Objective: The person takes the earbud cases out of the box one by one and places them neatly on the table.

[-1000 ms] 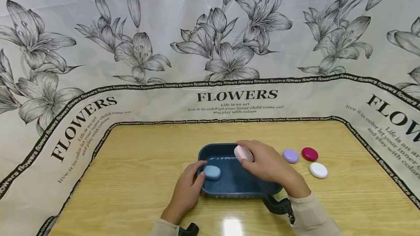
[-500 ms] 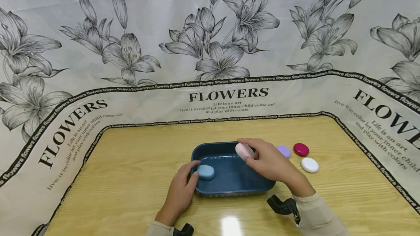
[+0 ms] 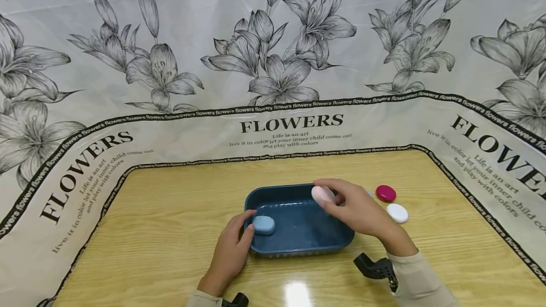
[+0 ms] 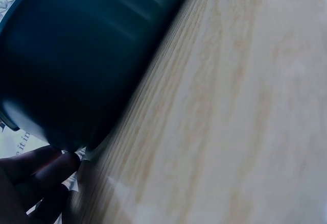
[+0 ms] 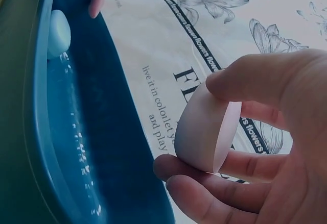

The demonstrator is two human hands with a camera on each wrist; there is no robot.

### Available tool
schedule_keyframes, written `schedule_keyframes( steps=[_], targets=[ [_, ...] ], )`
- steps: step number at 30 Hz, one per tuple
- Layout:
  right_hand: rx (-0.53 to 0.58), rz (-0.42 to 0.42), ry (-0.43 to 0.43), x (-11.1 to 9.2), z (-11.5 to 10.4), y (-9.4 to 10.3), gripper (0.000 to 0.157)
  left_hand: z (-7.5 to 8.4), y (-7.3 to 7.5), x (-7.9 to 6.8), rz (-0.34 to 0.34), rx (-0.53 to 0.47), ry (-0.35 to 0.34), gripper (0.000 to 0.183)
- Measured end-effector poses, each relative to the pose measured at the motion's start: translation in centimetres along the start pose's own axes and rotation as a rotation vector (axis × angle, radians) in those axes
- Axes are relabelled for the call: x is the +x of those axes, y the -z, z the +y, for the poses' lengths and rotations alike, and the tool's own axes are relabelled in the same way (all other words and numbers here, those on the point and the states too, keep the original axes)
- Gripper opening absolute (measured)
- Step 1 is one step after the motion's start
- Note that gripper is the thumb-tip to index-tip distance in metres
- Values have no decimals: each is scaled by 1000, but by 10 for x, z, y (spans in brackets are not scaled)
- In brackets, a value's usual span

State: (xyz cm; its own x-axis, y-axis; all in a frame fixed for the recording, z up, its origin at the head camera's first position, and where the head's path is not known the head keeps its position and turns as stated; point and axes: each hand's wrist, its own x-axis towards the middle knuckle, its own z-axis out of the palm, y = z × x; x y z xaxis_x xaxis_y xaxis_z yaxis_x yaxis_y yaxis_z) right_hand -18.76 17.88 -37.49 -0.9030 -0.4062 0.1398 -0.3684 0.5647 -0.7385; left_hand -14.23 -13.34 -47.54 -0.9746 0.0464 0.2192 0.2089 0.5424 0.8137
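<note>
1. Right hand (image 3: 356,208): pinched pink piece (image 3: 322,195), raised over basin (image 3: 297,226), near its far edge.
2. Room stretched leftward from that hand to blue piece (image 3: 263,225).
3. Left hand (image 3: 232,240): relaxed fingers touched nearest rim.

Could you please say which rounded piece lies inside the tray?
The light blue piece, near the left hand; the right hand holds the pink piece; the red piece, white piece and lilac piece lie outside the tray.

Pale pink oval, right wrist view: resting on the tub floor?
No, the right hand holds the pale pink oval raised, clear of the floor of the dark blue tub.
</note>
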Motion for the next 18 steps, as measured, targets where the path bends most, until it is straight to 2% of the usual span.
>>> schedule_keyframes(
  steps=[4,14,18],
  targets=[
    [17,-9,-43,-3,0,4,46,0,1,-1,0,8,-5,33],
    [-36,52,-57,-7,5,22,41,3,1,0,5,-13,-13,33],
    [-32,46,-76,-7,8,26,41,2,1,0,6,-13,-11,33]
  ],
)
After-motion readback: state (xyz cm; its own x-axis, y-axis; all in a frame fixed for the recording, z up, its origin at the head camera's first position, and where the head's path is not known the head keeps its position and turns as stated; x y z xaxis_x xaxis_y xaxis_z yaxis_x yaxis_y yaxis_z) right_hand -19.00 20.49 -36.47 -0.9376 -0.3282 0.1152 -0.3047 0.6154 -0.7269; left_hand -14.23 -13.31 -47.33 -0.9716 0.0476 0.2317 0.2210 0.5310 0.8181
